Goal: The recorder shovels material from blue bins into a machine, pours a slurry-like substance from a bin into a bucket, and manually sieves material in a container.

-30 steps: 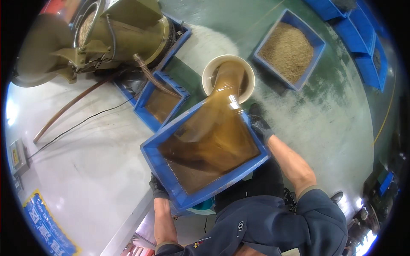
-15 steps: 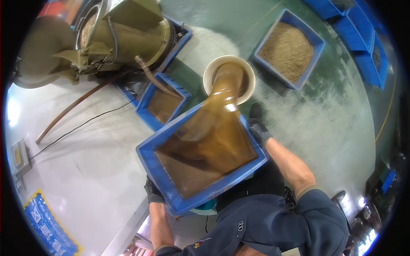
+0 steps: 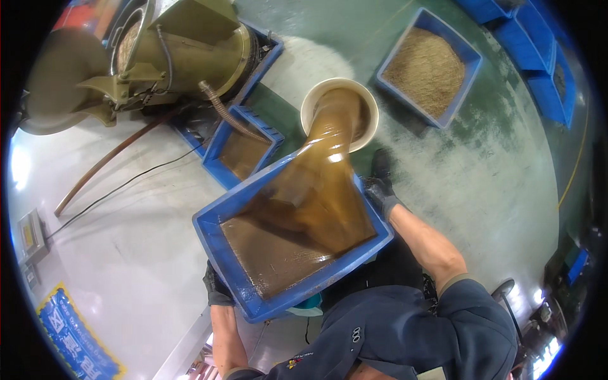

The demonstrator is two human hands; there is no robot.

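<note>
Between my two gloved hands is a tilted blue plastic bin [image 3: 215,248]. My left hand [image 3: 216,288] grips its near left side; my right hand [image 3: 382,196] holds the right side near the pouring corner. In both cases the bin partly hides the fingers. Murky brown liquid [image 3: 339,215] runs over the far corner in a wide stream, falling into a round cream bucket [image 3: 375,117] on the floor. A flat brown layer [image 3: 266,256] shows across the bin's near left bottom; I cannot tell if it is sediment.
An olive-green machine [image 3: 196,57] stands far left, its ribbed hose [image 3: 221,111] leading into a small blue crate [image 3: 218,155]. Beyond the bucket to the right sits a blue bin [image 3: 472,63] of tan granular material. More blue bins [image 3: 525,41] line the far right. A cable [image 3: 126,178] crosses the floor.
The bin's near left end has shifted left with my left hand. Liquid covers less of the bin, and more of the brown bottom layer shows. The stream still falls into the bucket.
</note>
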